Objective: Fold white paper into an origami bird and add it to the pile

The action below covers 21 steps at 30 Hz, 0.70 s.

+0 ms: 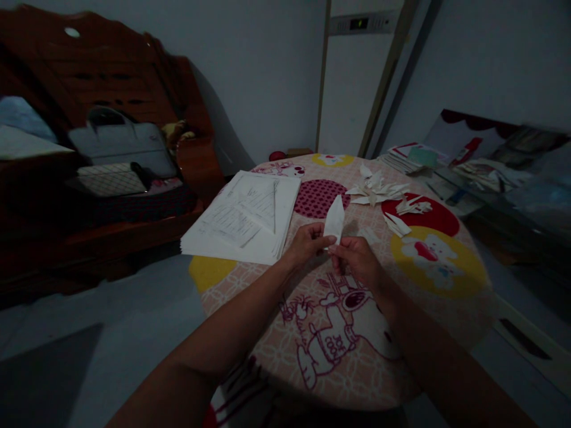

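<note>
A folded piece of white paper with a pointed top stands upright between my two hands, over the middle of the round table. My left hand pinches its lower left side with the thumb in front. On the lower right, my right hand grips the same paper, fingers curled and close to the left thumb. Beyond my right hand lies a pile of folded paper pieces, pointed and leaf-like. More folded strips lie nearer, by the red circle of the cloth.
A thick stack of printed paper sheets lies on the patterned tablecloth at left. A wooden bench holding a grey bag stands further left. At right is a glass-topped stand with papers. A white cabinet-like unit stands behind.
</note>
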Available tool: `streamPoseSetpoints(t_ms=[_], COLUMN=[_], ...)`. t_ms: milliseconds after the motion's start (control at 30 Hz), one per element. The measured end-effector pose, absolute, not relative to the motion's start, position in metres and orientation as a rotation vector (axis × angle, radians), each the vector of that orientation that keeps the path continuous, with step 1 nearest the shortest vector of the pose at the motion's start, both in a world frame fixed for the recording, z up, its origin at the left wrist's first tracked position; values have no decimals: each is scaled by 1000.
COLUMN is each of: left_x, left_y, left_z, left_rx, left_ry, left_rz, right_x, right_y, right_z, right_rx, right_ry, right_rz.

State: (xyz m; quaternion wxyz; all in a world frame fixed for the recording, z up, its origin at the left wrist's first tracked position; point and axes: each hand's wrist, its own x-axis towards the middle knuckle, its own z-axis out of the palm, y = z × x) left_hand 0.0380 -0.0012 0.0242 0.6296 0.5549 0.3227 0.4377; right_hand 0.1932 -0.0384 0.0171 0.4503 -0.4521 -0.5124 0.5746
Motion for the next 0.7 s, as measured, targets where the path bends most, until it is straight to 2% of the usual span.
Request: streamPoseSetpoints(t_ms=[167, 433, 700], left_x=[34, 31, 30], left_y=[3, 6, 8], left_z=[25, 23, 22], left_rx=[1323, 1370, 1483], left_ry=[791, 883, 918], left_rz=[1063, 1066, 1065], right_x=[196, 194, 193], right_y=[-32, -38, -36], right_z=[22, 24, 24], right_rx=[-1028, -947, -889], right_ry=[-1235, -1164, -1060], right_rz=[1069, 814, 825])
